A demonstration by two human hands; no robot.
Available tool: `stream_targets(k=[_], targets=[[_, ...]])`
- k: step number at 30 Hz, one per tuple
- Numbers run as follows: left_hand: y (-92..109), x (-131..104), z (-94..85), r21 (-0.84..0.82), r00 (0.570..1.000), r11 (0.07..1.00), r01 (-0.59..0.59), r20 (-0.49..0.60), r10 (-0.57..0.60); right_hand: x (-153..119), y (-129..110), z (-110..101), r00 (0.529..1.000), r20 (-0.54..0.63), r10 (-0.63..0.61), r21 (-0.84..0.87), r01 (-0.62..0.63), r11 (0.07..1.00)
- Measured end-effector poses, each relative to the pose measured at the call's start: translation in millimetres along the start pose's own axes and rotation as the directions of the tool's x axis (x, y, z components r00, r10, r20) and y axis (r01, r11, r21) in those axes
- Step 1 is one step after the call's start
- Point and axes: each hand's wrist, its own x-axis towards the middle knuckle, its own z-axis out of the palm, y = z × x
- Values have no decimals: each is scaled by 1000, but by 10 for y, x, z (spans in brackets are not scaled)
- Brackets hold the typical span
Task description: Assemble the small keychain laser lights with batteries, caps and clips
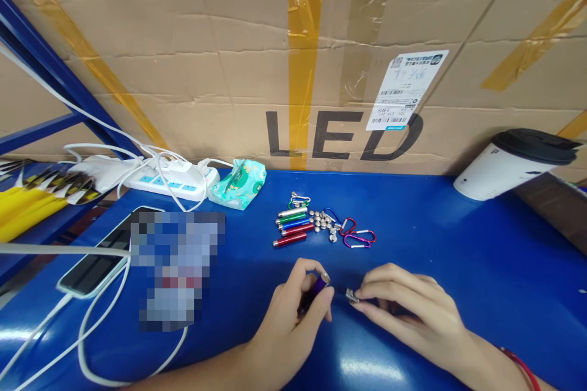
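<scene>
My left hand is closed round a small purple flashlight tube, its silver open-looking end tilted up towards the right. A short silver metal piece, perhaps an end cap, is pinched between the thumb and fingertips of my right hand. A small gap separates the two parts. Beyond my hands lie several metal tubes in red, blue, green and silver, side by side. Round silver button-like pieces are clustered to their right. Coloured carabiners lie beside these, and a green carabiner is behind the tubes.
A blue table meets a large cardboard box. On the left are a phone, a pixelated patch, white cables, a power strip and a green tissue pack. A lidded cup leans at the right.
</scene>
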Motion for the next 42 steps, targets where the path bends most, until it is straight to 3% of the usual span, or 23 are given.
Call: stream_targets(k=[13, 42], targets=[[65, 8, -14, 58, 996, 997, -54, 76, 50, -15, 4, 1, 1000, -10, 0, -5, 0, 1000], [48, 7, 13, 112, 994, 992, -60, 95, 50, -23, 44, -3, 994, -34, -106, -52, 104, 993]])
